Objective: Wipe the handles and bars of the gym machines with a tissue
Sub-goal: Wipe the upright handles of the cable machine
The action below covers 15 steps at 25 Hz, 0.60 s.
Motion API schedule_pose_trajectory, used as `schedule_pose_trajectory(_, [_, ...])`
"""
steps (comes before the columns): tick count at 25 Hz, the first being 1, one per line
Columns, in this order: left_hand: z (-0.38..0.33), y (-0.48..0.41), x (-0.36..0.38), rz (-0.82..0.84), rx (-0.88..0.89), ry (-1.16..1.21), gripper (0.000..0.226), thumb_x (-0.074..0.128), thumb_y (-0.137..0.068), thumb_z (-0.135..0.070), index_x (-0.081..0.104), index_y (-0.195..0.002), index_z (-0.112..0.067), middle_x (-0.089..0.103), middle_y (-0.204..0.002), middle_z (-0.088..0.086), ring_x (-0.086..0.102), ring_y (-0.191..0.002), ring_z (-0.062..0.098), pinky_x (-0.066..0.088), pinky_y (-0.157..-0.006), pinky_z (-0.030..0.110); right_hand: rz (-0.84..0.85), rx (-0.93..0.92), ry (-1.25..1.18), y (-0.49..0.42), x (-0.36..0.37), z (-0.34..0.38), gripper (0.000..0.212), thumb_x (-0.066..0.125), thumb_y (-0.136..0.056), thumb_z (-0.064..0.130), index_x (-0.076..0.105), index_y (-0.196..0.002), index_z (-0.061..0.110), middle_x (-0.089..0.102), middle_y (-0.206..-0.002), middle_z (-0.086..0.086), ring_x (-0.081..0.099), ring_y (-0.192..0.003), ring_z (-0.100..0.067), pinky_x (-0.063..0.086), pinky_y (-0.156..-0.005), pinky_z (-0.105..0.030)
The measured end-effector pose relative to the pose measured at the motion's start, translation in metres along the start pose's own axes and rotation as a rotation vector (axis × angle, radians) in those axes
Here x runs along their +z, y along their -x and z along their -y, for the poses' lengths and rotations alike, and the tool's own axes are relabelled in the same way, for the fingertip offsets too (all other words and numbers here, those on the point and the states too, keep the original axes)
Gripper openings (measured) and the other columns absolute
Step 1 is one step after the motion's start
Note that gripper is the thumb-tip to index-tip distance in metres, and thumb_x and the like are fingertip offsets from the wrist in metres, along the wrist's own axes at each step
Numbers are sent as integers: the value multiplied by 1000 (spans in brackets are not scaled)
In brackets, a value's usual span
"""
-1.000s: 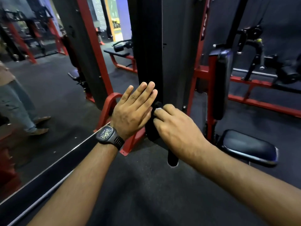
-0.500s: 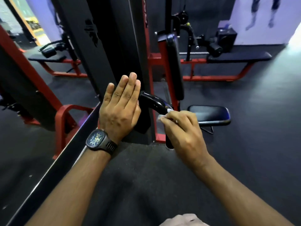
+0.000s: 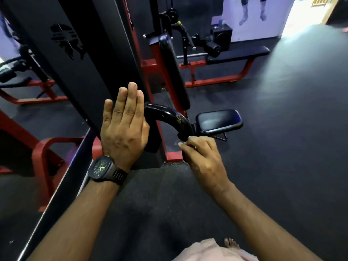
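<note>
A glossy black curved handle bar sticks out from the machine's black column in the middle of the view. My right hand is closed around the bar's lower end, pinching a small white tissue against it; only a sliver of tissue shows between the fingers. My left hand, with a black watch on the wrist, lies flat with straight fingers against the column just left of the bar's upper end and holds nothing.
A black seat pad and an upright back pad on a red frame stand just behind the bar. A black bench on red legs lies at the back right. Red frame tubing sits low on the left. The floor is dark rubber.
My right hand has slid with the tissue down the curved bar towards its lower end, baring more of the bar. The left hand stays flat on the column. The view swung right.
</note>
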<state>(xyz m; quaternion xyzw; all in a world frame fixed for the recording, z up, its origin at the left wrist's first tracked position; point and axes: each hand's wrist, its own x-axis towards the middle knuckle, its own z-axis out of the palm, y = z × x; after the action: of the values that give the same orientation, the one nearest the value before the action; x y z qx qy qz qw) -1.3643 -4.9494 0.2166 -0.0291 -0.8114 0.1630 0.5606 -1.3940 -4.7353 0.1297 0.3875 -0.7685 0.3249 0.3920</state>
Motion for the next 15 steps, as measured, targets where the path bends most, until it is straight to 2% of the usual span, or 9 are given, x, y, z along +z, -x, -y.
schedule_pose_trajectory(3, [1,1,1,-12,17,2,57,55,-94,-10,40,-148,-2,26,-155,12,9,-150,20,12,-121,44,15,12,-11,8,1,7,20,62,-97,9,71,-111,-3,51,-113,-4,48,-99,-22,44,-92,-25])
schedule_pose_trajectory(5, [2,0,4,-16,15,26,56,55,-94,-9,40,-147,-1,26,-155,13,9,-150,19,12,-121,44,20,1,0,10,3,2,19,64,-97,10,72,-111,0,53,-111,-2,50,-101,-20,40,-97,-21])
schedule_pose_trajectory(8, [4,0,3,-19,30,31,55,55,-94,-10,41,-147,-2,26,-155,12,9,-150,19,13,-121,44,210,247,-112,22,3,-5,11,59,-100,23,70,-100,21,52,-101,13,49,-94,-5,45,-93,-24])
schedule_pose_trajectory(9, [4,-1,4,-14,32,24,55,55,-94,-11,41,-147,-2,26,-155,12,9,-150,19,13,-121,44,242,310,-163,27,3,-6,9,59,-99,24,68,-97,22,51,-100,15,49,-91,-2,45,-89,-23])
schedule_pose_trajectory(12, [5,-2,6,-5,25,46,55,54,-95,-11,39,-148,-2,24,-156,11,8,-150,19,13,-121,44,5,482,-318,33,8,-1,7,66,-91,3,69,-96,6,55,-100,4,56,-94,-2,44,-86,-11])
schedule_pose_trajectory(15, [3,-1,8,0,11,59,56,53,-95,-10,37,-148,-1,20,-157,11,7,-150,19,12,-122,43,-176,747,-511,6,11,9,10,65,-92,0,66,-90,10,62,-96,6,61,-96,-10,47,-84,-19])
